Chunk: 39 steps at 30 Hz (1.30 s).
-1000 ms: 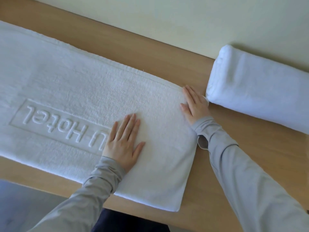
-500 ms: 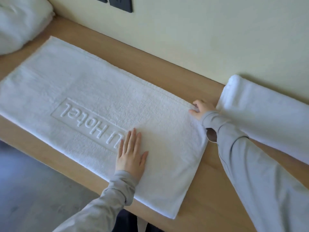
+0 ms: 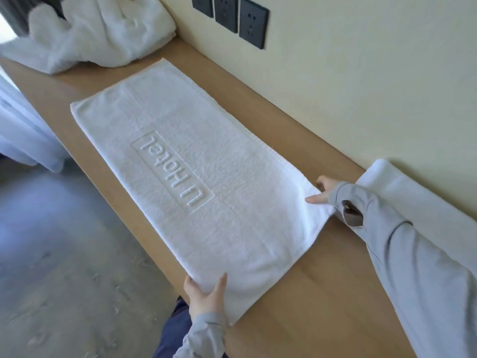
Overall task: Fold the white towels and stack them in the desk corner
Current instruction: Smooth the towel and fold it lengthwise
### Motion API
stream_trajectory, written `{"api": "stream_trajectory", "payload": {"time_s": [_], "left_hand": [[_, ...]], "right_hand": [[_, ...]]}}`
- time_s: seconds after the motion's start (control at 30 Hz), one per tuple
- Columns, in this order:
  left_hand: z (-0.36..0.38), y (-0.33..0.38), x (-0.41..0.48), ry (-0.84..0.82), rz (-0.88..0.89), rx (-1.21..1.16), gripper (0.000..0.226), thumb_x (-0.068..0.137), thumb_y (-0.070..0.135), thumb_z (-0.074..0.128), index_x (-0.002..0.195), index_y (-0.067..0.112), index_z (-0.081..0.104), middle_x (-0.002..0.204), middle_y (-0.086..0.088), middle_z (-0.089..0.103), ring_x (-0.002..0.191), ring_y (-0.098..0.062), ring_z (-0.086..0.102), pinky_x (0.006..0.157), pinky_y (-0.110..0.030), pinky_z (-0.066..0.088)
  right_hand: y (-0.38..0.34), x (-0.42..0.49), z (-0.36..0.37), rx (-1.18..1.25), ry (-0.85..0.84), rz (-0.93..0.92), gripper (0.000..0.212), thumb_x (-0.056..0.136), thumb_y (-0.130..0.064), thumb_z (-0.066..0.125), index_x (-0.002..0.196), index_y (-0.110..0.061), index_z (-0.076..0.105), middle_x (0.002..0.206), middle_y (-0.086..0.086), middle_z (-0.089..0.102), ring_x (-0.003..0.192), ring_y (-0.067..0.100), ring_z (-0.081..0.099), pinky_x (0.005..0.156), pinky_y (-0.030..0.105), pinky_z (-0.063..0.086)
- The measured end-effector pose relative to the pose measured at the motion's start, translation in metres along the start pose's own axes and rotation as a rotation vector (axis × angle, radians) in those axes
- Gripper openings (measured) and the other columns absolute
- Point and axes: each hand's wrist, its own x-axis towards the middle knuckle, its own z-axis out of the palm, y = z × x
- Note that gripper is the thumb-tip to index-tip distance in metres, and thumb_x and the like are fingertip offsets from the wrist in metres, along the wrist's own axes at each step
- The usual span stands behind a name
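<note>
Pinching towel corners w/ L grip, R grip, wood desk, wall sockets, grey floor

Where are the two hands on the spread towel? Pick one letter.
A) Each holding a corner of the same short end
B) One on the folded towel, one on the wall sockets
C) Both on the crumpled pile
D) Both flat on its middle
A: the left hand grips the spread towel at its corner by the desk's front edge, and the right hand pinches the corner nearer the wall.

One flat towel, one folded towel, three sockets
</note>
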Motion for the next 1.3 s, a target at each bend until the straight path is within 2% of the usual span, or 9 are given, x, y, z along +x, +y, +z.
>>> {"api": "stream_trajectory", "payload": {"time_s": [0.3,0.43,0.57,0.67,0.83,0.93,1.03,1.13,1.3], "left_hand": [[-0.021,0.022,-0.026,0.001,0.138,-0.172,0.084,0.077,0.022,0.076,0.141,0.035,0.023,0.093,-0.005,0.064,0.085,-0.02,0.062,0.083,-0.041,0.051],[-0.042,0.048,-0.041,-0.059,0.436,-0.078,0.032,0.084,0.012,0.067,0.107,0.035,0.067,0.08,-0.015,0.059,0.063,-0.011,0.055,0.058,-0.015,0.049],[-0.063,0.084,-0.053,-0.22,0.592,-0.071,0.017,0.076,0.019,0.075,0.082,0.035,0.075,0.079,-0.007,0.053,0.056,-0.003,0.049,0.055,-0.008,0.041],[-0.084,0.114,-0.047,-0.467,0.583,-0.058,0.081,0.039,0.037,0.094,0.112,0.022,0.064,0.104,-0.002,0.063,0.089,-0.013,0.064,0.074,-0.021,0.051],[-0.102,0.157,-0.019,-0.233,0.834,0.095,0.059,0.056,-0.013,0.08,0.094,0.03,0.069,0.099,-0.008,0.066,0.081,-0.02,0.064,0.072,-0.033,0.055],[-0.113,0.187,0.009,-0.109,0.845,0.039,0.046,0.071,-0.007,0.069,0.065,0.039,0.07,0.059,0.008,0.061,0.048,-0.009,0.046,0.051,-0.022,0.042],[-0.13,0.221,0.042,-0.073,0.892,0.107,0.023,0.076,0.017,0.075,0.059,0.028,0.066,0.059,0.001,0.05,0.058,-0.009,0.037,0.057,-0.026,0.031],[-0.149,0.261,0.085,-0.034,0.966,0.208,0.036,0.08,0.013,0.072,0.054,-0.002,0.052,0.072,-0.018,0.045,0.06,-0.006,0.037,0.055,-0.017,0.027],[-0.181,0.34,0.17,-0.263,0.898,0.101,0.027,0.084,0.002,0.063,0.059,0.012,0.07,0.085,-0.004,0.048,0.081,-0.004,0.049,0.071,-0.011,0.037]], "right_hand": [[0.022,-0.039,0.001,0.542,0.236,-0.3,0.02,0.09,-0.008,0.056,0.108,-0.016,0.05,0.103,0.025,0.058,0.079,0.03,0.055,0.07,0.034,0.046],[0.009,-0.053,-0.017,0.876,0.208,-0.39,0.02,0.094,0.003,0.045,0.093,-0.006,0.062,0.096,0.009,0.059,0.081,0.018,0.054,0.063,0.014,0.049],[-0.019,-0.057,-0.039,1.345,0.041,-0.401,0.037,0.089,0.003,0.031,0.088,-0.007,0.067,0.091,0.011,0.062,0.082,0.021,0.057,0.075,0.03,0.05],[-0.04,-0.055,-0.054,1.51,-0.037,-0.456,0.053,0.066,0.011,0.027,0.079,-0.007,0.075,0.077,0.009,0.068,0.07,0.019,0.064,0.066,0.024,0.056],[-0.078,-0.045,-0.068,1.198,0.269,-0.603,0.043,0.076,0.025,0.052,0.097,-0.01,0.065,0.072,-0.005,0.07,0.068,0.006,0.067,0.066,0.016,0.054],[-0.11,-0.038,-0.079,1.039,0.444,-0.666,0.032,0.074,0.016,0.064,0.086,-0.013,0.068,0.061,-0.008,0.067,0.053,0.007,0.061,0.055,0.016,0.05],[-0.15,-0.026,-0.091,0.965,0.578,-0.662,0.027,0.078,0.009,0.066,0.077,-0.019,0.065,0.048,-0.011,0.06,0.041,0.002,0.049,0.047,0.013,0.042],[-0.199,-0.006,-0.102,0.78,0.723,-0.656,0.018,0.083,-0.008,0.067,0.072,-0.021,0.061,0.063,-0.01,0.059,0.06,0.006,0.05,0.063,0.019,0.04],[-0.307,0.047,-0.125,0.551,0.915,-0.635,0.01,0.089,-0.012,0.061,0.082,-0.004,0.062,0.093,0.013,0.051,0.096,0.019,0.045,0.081,0.027,0.035]]}}
